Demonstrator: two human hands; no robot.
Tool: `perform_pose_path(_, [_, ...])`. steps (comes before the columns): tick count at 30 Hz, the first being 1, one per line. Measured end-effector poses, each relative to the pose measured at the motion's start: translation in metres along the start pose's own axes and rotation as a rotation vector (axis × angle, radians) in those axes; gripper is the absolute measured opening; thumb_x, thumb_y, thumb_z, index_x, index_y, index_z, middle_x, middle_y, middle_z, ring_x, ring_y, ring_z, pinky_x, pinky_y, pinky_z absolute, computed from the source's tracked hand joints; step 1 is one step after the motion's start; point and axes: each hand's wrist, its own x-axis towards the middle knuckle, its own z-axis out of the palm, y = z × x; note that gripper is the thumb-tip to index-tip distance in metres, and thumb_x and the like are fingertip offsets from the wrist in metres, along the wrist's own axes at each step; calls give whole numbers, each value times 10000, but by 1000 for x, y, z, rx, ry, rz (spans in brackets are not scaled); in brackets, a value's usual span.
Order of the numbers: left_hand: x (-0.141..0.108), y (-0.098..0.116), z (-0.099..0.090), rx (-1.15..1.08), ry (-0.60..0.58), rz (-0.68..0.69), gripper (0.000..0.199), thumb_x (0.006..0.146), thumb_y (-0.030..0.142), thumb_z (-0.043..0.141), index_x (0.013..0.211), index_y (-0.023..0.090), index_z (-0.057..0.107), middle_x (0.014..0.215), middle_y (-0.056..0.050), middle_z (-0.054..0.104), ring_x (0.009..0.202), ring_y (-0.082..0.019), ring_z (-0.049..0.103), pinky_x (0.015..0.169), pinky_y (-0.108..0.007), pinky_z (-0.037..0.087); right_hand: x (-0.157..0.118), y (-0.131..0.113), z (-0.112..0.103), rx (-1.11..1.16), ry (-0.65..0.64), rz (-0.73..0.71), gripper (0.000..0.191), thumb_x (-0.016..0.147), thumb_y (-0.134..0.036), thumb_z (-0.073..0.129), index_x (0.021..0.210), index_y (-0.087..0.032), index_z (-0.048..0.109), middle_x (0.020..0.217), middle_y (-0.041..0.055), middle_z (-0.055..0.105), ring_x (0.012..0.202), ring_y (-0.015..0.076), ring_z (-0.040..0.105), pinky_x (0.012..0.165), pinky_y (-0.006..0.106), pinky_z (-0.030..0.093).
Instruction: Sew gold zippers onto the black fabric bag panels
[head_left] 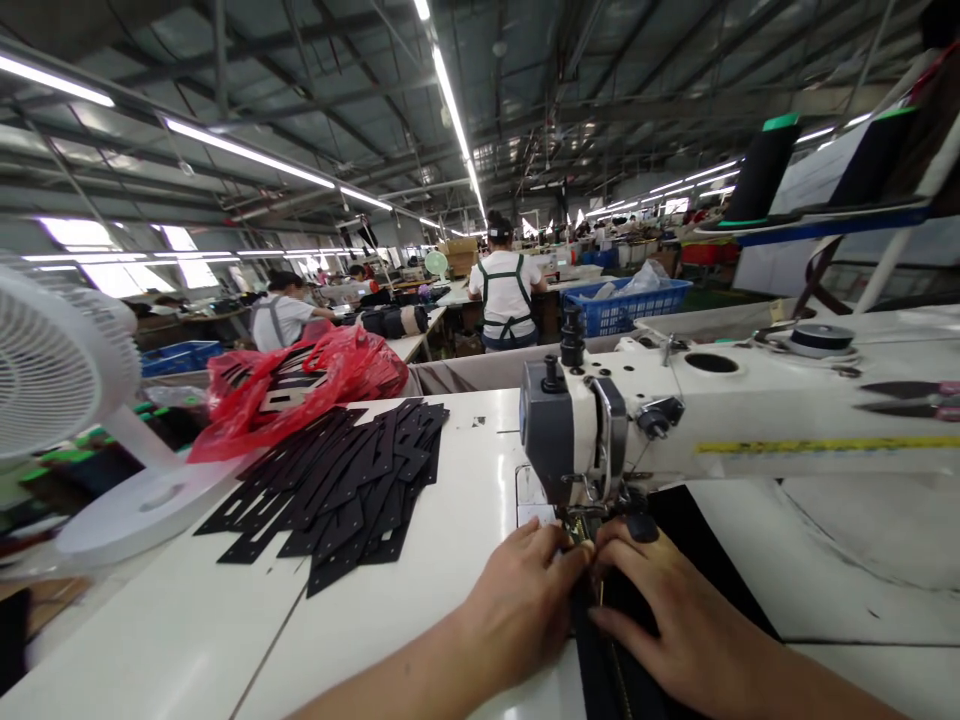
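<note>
Both hands meet just below the needle area of a white and grey sewing machine [574, 420]. My left hand [525, 590] is closed, its thumb and fingertips pinching the edge of a black fabric piece [611, 660] that has a gold-coloured line along it. On the right of that line, my right hand [652, 590] rests on the fabric with bent fingers, the thumb set apart from the others. A dark band sits on one of its fingers. The fabric's exact edge under the fingertips is hidden. More black material [705, 550] lies beneath the machine arm.
Flat black cut pieces [360, 490] are piled left of the machine, beside a red plastic bag [300, 385] and a white fan [142, 500]. Scissors [911, 398] lie on the machine arm. A person [504, 285] stands ahead near a blue basket [626, 305].
</note>
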Motion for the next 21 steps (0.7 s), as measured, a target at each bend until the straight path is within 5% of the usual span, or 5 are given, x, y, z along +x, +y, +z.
perform_pose_path(5, [-14, 7, 12, 181, 112, 126, 167, 885, 157, 495, 1022, 135, 589, 1101, -113, 637, 1013, -240, 616, 923, -440, 496, -8, -7, 10, 51, 42, 85, 155, 756, -61, 405, 730, -208, 449, 728, 18, 574, 658, 151, 585, 598, 278, 522])
perform_pose_path(11, [-18, 13, 18, 227, 203, 147, 245, 951, 132, 368, 973, 102, 611, 1065, -108, 668, 982, -232, 643, 881, -375, 539, -28, 1, 23, -409, 228, -245, 361, 848, -234, 458, 1168, -94, 552, 1198, 174, 584, 1068, 278, 582, 812, 390, 550])
perform_pose_path(21, [-13, 8, 17, 175, 192, 129, 246, 956, 147, 367, 970, 102, 608, 1038, -97, 669, 960, -243, 646, 877, -387, 540, -16, 3, 21, -582, 138, -347, 380, 811, -149, 395, 1052, 14, 640, 1129, 212, 599, 977, 299, 627, 719, 376, 581])
